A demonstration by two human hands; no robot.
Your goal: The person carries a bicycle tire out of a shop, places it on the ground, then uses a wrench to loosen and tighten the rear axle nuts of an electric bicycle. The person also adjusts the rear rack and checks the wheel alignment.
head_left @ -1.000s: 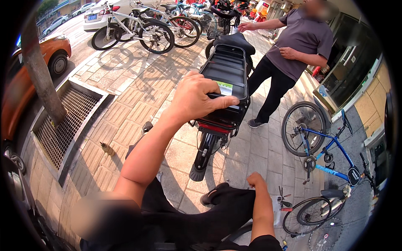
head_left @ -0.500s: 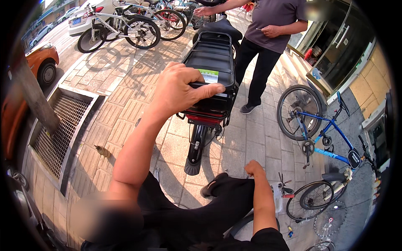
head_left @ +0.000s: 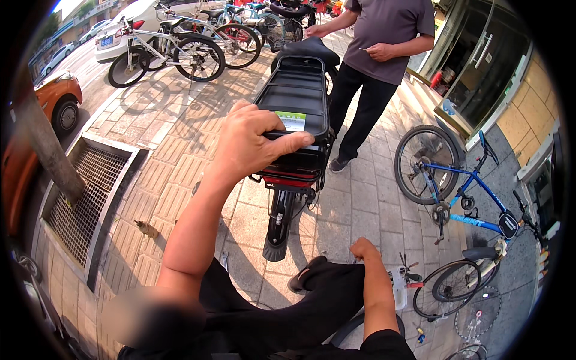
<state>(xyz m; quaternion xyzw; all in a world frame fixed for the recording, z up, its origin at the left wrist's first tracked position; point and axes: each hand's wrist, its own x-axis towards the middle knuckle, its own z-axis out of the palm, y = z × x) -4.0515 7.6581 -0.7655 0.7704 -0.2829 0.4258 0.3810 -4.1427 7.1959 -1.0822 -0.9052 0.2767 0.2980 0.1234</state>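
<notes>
My left hand is closed over the rear edge of the black metal rack of an electric bike, its thumb lying along the top. A green and white label sits on the rack in front of my fingers. Below the rack are a red rear light and the black rear mudguard, which points toward me. My right hand rests by my bent knee with its fingers curled, and nothing shows in it. A wrench lies on the paving near my leg.
A person stands to the right of the bike. A blue bicycle and loose wheels are at the right, with a white tray of tools. Parked bicycles, a metal grate and a small bottle-like object are left.
The standing person's outstretched arm has drawn in nearer the bike seat. The bike appears slightly lower and left in view. My left hand keeps its hold on the rack.
</notes>
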